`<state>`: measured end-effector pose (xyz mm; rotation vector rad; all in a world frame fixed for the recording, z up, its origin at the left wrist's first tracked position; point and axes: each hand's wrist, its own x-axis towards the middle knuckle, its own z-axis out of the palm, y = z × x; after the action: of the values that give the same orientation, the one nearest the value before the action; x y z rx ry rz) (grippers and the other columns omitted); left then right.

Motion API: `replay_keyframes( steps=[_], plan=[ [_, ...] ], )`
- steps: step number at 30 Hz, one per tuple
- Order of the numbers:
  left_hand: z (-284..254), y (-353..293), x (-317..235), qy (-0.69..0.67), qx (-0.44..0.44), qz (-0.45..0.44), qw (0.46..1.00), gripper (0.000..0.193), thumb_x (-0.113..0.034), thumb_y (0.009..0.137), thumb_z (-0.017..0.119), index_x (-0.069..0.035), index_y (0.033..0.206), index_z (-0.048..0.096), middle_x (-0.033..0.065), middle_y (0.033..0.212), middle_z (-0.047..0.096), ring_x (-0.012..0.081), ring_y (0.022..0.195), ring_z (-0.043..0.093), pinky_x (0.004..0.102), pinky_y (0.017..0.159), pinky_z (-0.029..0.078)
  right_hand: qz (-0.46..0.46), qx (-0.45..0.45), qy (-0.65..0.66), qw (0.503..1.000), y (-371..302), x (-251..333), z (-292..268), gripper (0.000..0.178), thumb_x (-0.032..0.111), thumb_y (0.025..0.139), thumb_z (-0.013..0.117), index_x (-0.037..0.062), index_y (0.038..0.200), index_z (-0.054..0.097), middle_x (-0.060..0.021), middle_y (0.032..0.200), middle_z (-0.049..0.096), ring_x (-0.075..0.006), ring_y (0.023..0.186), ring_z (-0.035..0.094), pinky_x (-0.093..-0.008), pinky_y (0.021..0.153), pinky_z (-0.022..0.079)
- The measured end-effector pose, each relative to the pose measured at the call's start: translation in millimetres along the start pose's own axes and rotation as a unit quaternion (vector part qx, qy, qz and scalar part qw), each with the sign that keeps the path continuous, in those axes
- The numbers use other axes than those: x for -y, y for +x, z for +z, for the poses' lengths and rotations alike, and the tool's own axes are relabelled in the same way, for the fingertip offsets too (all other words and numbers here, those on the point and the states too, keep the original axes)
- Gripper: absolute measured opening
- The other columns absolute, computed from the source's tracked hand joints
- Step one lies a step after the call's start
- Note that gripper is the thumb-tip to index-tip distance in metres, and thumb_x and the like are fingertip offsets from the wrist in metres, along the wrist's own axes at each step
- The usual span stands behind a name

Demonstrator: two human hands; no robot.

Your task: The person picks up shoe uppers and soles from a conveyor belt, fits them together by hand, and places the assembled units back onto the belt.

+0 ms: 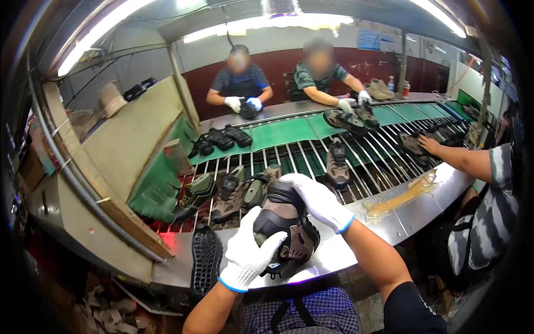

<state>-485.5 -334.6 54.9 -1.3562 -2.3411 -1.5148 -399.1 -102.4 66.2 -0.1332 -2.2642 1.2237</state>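
Note:
Close in front of me I hold a brown and black shoe (282, 224) tilted above the metal ledge. My left hand (250, 249), in a white knit glove with a blue cuff, grips its left side, thumb pressed on the upper. My right hand (322, 204), gloved alike, is wrapped over the far black end; some of its fingertips are hidden behind the shoe. Left of my left hand, a loose black shoe sole (206, 260) rests on the ledge with its lugged tread facing me. Just beyond the shoe, several brown and olive shoes (229, 192) sit on the rollers.
A roller conveyor (303, 158) with a green belt (300, 129) runs beyond the steel ledge (384, 222). Black soles (229, 138) and a single shoe (337, 164) lie on it. Two gloved co-workers handle shoes opposite; another person's hand (431, 146) touches shoes at right. A wooden post stands left.

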Motion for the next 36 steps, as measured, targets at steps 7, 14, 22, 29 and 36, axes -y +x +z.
replay_keyframes(
  steps=[7, 14, 22, 29, 36],
  plan=[
    [29, 21, -25, 0.043, 0.021, 0.036, 0.998, 0.082, -0.039, 0.087, 0.088, 0.003, 0.147, 0.051, 0.0266, 0.117, 0.075, 0.0403, 0.101, 0.078, 0.0441, 0.09, 0.062, -0.035, -0.051, -0.219, 0.974, -13, -10, -17, 0.041, 0.031, 0.114, 0.043, 0.0057, 0.138, 0.064, -0.0211, 0.139, 0.065, -0.0363, 0.122, 0.068, -0.042, 0.109, 0.052],
    [13, 24, -16, 0.068, 0.054, 0.033, 0.996, 0.082, -0.045, 0.088, 0.086, -0.003, 0.148, 0.052, 0.0248, 0.12, 0.074, 0.0412, 0.102, 0.077, 0.045, 0.09, 0.062, 0.103, -0.009, -0.132, 0.986, -38, 38, -27, 0.072, 0.041, 0.103, 0.064, 0.0078, 0.161, 0.038, -0.0256, 0.152, 0.056, -0.0408, 0.131, 0.064, -0.0467, 0.112, 0.051],
    [37, 16, -35, -0.019, 0.122, 0.051, 0.991, 0.086, -0.045, 0.089, 0.085, -0.001, 0.154, 0.049, 0.0297, 0.133, 0.068, 0.0421, 0.117, 0.073, 0.0452, 0.102, 0.058, 0.159, -0.225, 0.071, 0.959, -178, -98, 103, 0.156, 0.041, 0.065, 0.102, -0.0074, 0.167, -0.006, -0.0322, 0.17, 0.021, -0.0436, 0.161, 0.024, -0.0524, 0.132, 0.025],
    [30, -59, 25, -0.11, 0.09, 0.13, 0.981, 0.07, -0.02, 0.083, 0.09, 0.012, 0.138, 0.061, 0.0312, 0.13, 0.07, 0.0396, 0.122, 0.072, 0.044, 0.105, 0.057, 0.093, -0.3, 0.169, 0.934, -160, -91, 48, 0.13, 0.011, 0.071, 0.096, 0.0047, 0.167, 0.008, -0.0243, 0.157, 0.044, -0.0347, 0.148, 0.048, -0.0507, 0.124, 0.041],
    [49, -112, 126, 0.053, 0.018, 0.031, 0.998, 0.054, -0.02, 0.081, 0.086, 0.008, 0.124, 0.068, 0.0255, 0.112, 0.075, 0.039, 0.103, 0.075, 0.0437, 0.094, 0.061, 0.213, -0.245, -0.168, 0.931, -74, -101, -59, 0.108, 0.043, 0.083, 0.09, 0.0013, 0.165, 0.033, -0.028, 0.158, 0.049, -0.0402, 0.144, 0.053, -0.0453, 0.119, 0.046]
  ],
)
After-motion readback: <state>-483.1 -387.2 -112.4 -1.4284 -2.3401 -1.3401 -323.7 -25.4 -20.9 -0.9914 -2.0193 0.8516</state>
